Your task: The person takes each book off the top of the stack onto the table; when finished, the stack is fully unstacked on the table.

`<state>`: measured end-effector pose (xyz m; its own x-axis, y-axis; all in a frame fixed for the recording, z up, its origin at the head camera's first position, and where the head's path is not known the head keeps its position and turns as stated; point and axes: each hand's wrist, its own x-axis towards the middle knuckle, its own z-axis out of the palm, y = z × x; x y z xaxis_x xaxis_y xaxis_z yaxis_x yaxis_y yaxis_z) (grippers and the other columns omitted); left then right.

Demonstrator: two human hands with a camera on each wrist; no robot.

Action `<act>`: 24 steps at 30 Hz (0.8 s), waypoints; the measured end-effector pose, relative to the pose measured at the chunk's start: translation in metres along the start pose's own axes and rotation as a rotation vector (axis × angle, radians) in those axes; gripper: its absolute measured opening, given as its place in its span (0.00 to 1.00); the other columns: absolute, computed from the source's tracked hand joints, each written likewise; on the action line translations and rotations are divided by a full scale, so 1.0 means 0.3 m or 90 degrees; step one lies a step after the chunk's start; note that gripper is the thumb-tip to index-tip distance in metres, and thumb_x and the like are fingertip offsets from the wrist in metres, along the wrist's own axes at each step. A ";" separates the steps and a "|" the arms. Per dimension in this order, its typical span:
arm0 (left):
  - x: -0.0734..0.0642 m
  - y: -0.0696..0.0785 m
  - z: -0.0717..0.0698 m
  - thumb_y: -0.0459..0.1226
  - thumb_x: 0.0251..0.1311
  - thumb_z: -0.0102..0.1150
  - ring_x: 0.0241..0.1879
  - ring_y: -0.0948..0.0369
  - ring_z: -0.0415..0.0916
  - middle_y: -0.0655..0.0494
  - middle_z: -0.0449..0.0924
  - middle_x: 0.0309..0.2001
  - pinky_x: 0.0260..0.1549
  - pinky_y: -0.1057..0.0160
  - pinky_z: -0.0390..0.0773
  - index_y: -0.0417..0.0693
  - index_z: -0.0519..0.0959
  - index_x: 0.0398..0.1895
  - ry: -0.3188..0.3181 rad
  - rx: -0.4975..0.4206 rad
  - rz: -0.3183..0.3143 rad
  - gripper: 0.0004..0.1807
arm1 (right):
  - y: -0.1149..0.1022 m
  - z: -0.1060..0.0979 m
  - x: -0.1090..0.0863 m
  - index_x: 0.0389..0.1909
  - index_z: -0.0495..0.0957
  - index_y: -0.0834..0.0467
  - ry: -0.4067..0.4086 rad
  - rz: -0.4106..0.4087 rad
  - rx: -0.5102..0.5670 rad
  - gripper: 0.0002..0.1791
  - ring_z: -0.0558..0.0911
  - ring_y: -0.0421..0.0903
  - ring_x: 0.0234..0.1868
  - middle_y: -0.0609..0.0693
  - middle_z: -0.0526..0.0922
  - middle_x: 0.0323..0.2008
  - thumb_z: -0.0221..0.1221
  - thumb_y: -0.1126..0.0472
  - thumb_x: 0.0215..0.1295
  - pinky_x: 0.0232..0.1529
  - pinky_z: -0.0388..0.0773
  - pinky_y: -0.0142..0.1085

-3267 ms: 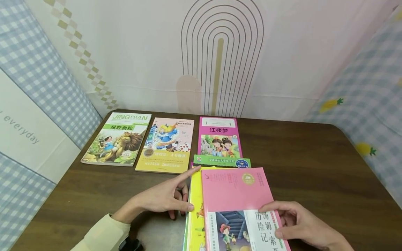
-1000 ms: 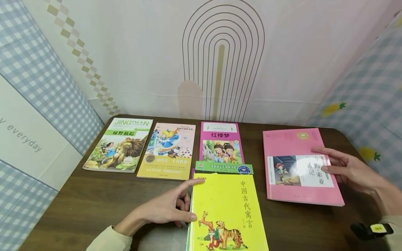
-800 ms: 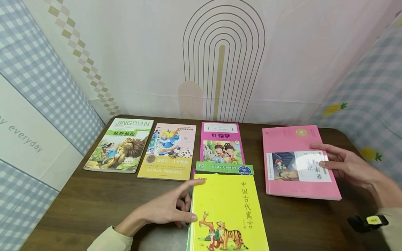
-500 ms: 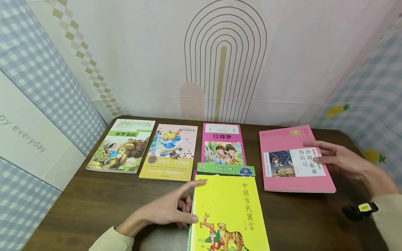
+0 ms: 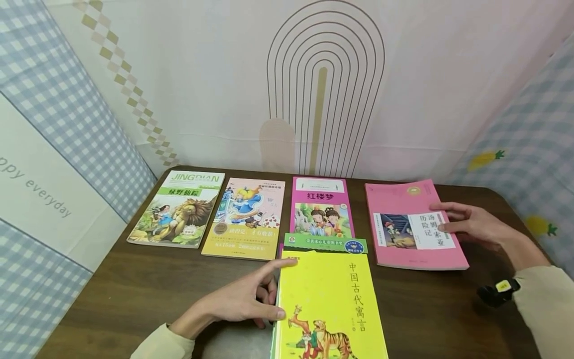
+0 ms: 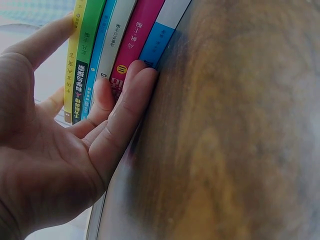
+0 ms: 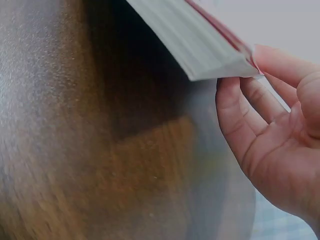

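Pink book (image 5: 394, 199) at far right: we see it against a pale curtain (image 5: 215, 75), with checked cloth (image 5: 45, 85) at both sides and a brown wooden table (image 5: 143, 279) beneath. Along the table's far side we count three books in a row to its left: a lion book (image 5: 179, 214), a girl book (image 5: 246, 209) and a magenta book (image 5: 320, 219). Nearer us is a stack (image 6: 97, 55) topped by a yellow book (image 5: 327, 294); the pink book is apart from it, to the right and farther off. Its long axis runs away from us, far end leaning left. Our right hand (image 5: 477, 227) is nearer, clamped on its right long edge, so the book extends left from the grip. Our left hand (image 5: 237, 301) rests against the stack's left side, not wrapped round it. Our right fingers (image 7: 232, 105) reach under the pink book's edge, which looks raised off the wood; whether its other edge touches, we cannot tell.
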<state>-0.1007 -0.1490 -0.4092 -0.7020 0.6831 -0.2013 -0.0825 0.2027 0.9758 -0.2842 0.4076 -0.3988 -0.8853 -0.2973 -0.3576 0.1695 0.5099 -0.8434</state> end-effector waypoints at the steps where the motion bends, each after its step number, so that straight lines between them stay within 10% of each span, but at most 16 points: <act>1: -0.001 0.000 0.001 0.39 0.68 0.71 0.25 0.61 0.80 0.51 0.71 0.36 0.27 0.50 0.90 0.73 0.55 0.83 -0.002 0.000 0.004 0.47 | 0.004 0.003 0.004 0.68 0.75 0.34 0.002 -0.001 0.002 0.28 0.85 0.37 0.47 0.23 0.83 0.47 0.67 0.60 0.73 0.47 0.89 0.40; 12: -0.002 -0.005 0.000 0.40 0.68 0.71 0.25 0.62 0.79 0.51 0.72 0.36 0.27 0.50 0.90 0.76 0.54 0.83 0.004 0.006 0.002 0.48 | -0.007 0.024 0.031 0.77 0.69 0.45 0.027 -0.003 -0.019 0.36 0.85 0.36 0.47 0.25 0.82 0.49 0.70 0.56 0.70 0.47 0.88 0.39; 19: 0.001 -0.002 0.003 0.40 0.68 0.71 0.25 0.62 0.80 0.51 0.71 0.36 0.27 0.51 0.90 0.73 0.54 0.83 -0.003 0.002 0.005 0.47 | -0.016 0.046 0.025 0.81 0.63 0.58 0.056 0.000 -0.089 0.42 0.84 0.39 0.45 0.65 0.76 0.70 0.70 0.54 0.71 0.45 0.88 0.39; 24: 0.001 0.004 0.001 0.39 0.68 0.70 0.25 0.61 0.79 0.51 0.71 0.36 0.27 0.51 0.90 0.69 0.54 0.84 -0.003 0.002 0.007 0.47 | -0.029 0.063 0.021 0.80 0.62 0.64 0.089 -0.011 -0.185 0.45 0.84 0.46 0.48 0.76 0.66 0.73 0.70 0.52 0.70 0.42 0.88 0.37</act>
<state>-0.1007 -0.1484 -0.4083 -0.7000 0.6881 -0.1913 -0.0725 0.1979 0.9775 -0.2832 0.3861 -0.4013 -0.9416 -0.2043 -0.2677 0.0403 0.7209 -0.6919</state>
